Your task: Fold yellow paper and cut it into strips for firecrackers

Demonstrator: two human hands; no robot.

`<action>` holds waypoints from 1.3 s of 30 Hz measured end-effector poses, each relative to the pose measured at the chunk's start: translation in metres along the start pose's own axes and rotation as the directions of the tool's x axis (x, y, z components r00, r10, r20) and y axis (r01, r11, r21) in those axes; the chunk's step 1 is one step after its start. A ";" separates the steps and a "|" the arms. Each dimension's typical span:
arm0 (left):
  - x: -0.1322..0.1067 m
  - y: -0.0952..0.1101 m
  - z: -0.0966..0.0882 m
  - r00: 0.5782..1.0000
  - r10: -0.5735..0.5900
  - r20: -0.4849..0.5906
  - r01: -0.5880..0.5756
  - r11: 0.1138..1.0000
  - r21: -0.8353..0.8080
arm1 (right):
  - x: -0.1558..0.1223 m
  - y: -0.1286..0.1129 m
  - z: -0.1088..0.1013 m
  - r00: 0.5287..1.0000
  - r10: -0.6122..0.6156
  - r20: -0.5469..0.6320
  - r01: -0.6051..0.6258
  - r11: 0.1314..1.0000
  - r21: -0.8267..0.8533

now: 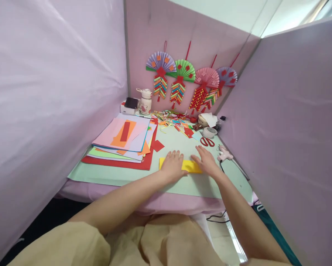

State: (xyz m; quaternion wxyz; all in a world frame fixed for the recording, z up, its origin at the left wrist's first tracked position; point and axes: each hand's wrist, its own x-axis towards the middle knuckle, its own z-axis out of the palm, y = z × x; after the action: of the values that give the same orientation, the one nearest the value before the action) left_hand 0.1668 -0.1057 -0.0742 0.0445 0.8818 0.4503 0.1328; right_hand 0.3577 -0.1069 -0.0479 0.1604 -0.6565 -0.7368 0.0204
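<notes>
A yellow paper strip [192, 166] lies flat on the pale green table top [143, 181], close to its front edge. My left hand [173, 166] rests on the strip's left half, fingers stretched out and pointing away from me. Over the strip's right end is my right hand [205, 161], its fingers extended and slightly apart. Part of the strip is hidden under both hands. Just beyond my left hand lies a small red paper square [157, 145].
Stacked coloured paper [121, 142] sits at the left. Paper scraps [171, 117], a white bottle [145, 103], a tape roll [209, 132] and red-handled scissors [207, 142] lie farther back. A glue gun [225, 153] with a cord is at right. Paper fan decorations [185, 70] hang on the back wall.
</notes>
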 end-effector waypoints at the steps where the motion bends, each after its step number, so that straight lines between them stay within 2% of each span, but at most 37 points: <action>1: 0.007 0.001 0.001 0.998 0.055 0.006 -0.055 0.998 -0.018 | 0.018 -0.005 -0.006 0.997 -0.061 -0.047 0.063 0.997 0.053; 4: 0.018 0.004 0.006 0.987 0.160 0.010 -0.159 0.984 -0.084 | 0.079 -0.024 -0.019 0.992 -0.089 -0.086 0.102 0.982 0.161; 8: 0.017 0.002 0.011 0.988 0.156 0.005 -0.153 0.977 -0.151 | 0.166 -0.054 -0.013 0.993 -0.110 -0.036 0.115 0.983 0.147; 14: 0.016 -0.004 0.014 0.988 0.148 0.050 -0.133 0.965 -0.228 | 0.284 -0.092 0.035 0.990 -0.110 0.086 0.102 0.990 0.100; 18: 0.021 -0.003 0.023 0.988 0.154 0.025 -0.143 0.957 -0.252 | 0.332 -0.108 0.072 0.982 -0.028 0.185 0.017 0.998 0.060; 22: 0.027 0.000 0.039 0.990 0.134 0.054 -0.115 0.958 -0.263 | 0.356 -0.114 0.098 0.972 0.073 0.223 -0.089 0.994 0.064; 26: 0.030 0.000 0.038 0.987 0.137 0.078 -0.110 0.952 -0.285 | 0.366 -0.109 0.104 0.963 0.140 0.231 -0.179 0.971 0.157; 29: 0.029 -0.003 0.027 0.984 0.134 0.118 -0.094 0.950 -0.297 | 0.366 -0.101 0.098 0.954 0.191 0.230 -0.252 0.930 0.270; 32: 0.027 -0.005 0.017 0.981 0.157 0.113 -0.116 0.945 -0.305 | 0.360 -0.094 0.088 0.956 0.223 0.193 -0.285 0.866 0.412; 36: 0.022 -0.006 0.012 0.984 0.167 0.068 -0.142 0.949 -0.281 | 0.349 -0.093 0.072 0.968 0.248 0.042 -0.230 0.801 0.553; 39: 0.019 -0.005 0.009 0.987 0.159 0.034 -0.146 0.959 -0.243 | 0.343 -0.095 0.060 0.963 0.260 -0.069 -0.176 0.803 0.569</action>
State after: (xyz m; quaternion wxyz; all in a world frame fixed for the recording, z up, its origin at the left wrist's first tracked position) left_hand 0.1757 -0.0872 -0.0807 0.1521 0.9053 0.3603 0.1659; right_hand 0.2205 0.2255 -0.0104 0.3941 -0.6610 -0.6046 0.2056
